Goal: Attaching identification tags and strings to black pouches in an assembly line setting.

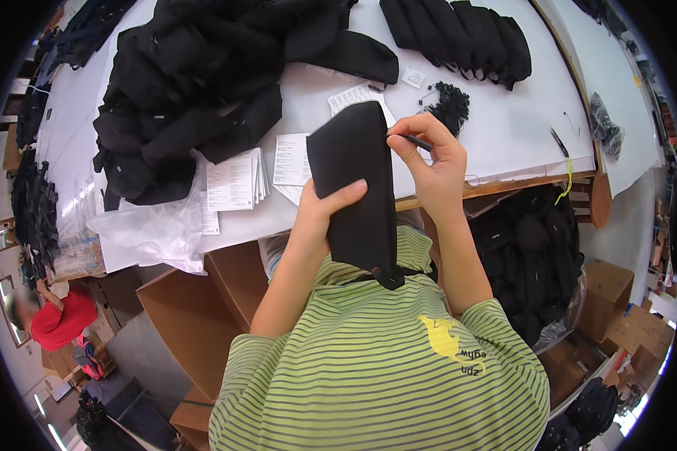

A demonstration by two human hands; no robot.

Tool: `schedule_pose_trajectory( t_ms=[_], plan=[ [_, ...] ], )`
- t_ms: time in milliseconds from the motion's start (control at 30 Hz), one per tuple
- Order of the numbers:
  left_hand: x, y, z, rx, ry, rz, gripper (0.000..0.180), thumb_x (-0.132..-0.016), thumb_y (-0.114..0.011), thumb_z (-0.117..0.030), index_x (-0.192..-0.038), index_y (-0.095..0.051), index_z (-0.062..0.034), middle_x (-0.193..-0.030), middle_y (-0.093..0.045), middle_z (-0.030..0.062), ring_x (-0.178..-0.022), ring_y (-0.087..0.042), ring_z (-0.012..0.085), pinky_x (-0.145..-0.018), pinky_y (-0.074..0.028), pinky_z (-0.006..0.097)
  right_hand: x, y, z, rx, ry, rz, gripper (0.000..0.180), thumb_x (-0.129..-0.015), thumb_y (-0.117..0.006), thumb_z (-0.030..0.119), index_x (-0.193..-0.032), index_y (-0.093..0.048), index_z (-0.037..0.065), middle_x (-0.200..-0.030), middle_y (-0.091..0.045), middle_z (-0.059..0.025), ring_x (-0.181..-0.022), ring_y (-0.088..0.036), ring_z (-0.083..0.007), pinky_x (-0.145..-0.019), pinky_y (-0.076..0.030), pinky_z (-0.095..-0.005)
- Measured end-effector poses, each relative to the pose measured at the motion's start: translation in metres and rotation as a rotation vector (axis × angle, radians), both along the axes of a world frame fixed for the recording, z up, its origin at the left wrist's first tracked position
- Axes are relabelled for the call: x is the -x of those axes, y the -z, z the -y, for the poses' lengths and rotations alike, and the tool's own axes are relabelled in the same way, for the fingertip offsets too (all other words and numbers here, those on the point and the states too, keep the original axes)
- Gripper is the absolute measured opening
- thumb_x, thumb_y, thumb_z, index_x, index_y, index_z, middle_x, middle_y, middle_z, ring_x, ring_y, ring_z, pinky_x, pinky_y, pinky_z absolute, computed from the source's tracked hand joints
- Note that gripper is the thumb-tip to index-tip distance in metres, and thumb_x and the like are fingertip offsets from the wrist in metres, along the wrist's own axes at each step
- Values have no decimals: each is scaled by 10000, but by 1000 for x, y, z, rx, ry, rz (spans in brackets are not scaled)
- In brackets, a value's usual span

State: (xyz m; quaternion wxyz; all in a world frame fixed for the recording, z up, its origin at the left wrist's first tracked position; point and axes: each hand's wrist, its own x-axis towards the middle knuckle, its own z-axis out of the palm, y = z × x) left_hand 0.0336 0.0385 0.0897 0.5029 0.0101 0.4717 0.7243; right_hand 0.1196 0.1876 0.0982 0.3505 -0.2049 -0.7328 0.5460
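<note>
A flat black fabric pouch (353,173) stands nearly upright before my body, a loop at its lower end. My left hand (329,212) is closed around its left side, thumb pressed across the front. At the pouch's upper right edge, my right hand (432,158) pinches a slim black pen-like tool (416,141), its tip at or very near the fabric. Its exact kind is hard to make out. Just beyond my right hand lies a tangle of small black cords (450,105). Printed paper sheets (290,159) lie behind the pouch.
Black pouches form a heap (195,83) at the far left and a row (466,37) at the far right. Clear plastic (158,229) hangs over the table's front edge. Thread snips (559,143) with yellow cord lie right. Below are cardboard boxes (184,319) and bagged black goods (530,248).
</note>
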Motion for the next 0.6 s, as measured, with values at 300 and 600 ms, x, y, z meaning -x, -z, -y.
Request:
schedule_pose_trajectory(
  t_ms=[300, 600],
  plan=[
    [44, 18, 16, -198, -317, 349, 229, -890, -617, -154, -1046, -611, 14, -911, -683, 122, -757, -680, 224, -684, -579, 337, -14, -10, 36, 138, -480, 157, 63, -796, -692, 57, -822, -636, 44, -780, -595, -10, -718, -530, -111, -600, -420, -233],
    [48, 23, 30, -217, -353, 248, 245, -887, -616, -139, -1075, -594, 15, -938, -675, 112, -791, -673, 208, -698, -572, 328, -11, -10, 43, 138, -583, 216, 78, -795, -693, 73, -821, -623, 48, -765, -582, -10, -723, -521, -127, -601, -425, -241]
  ],
)
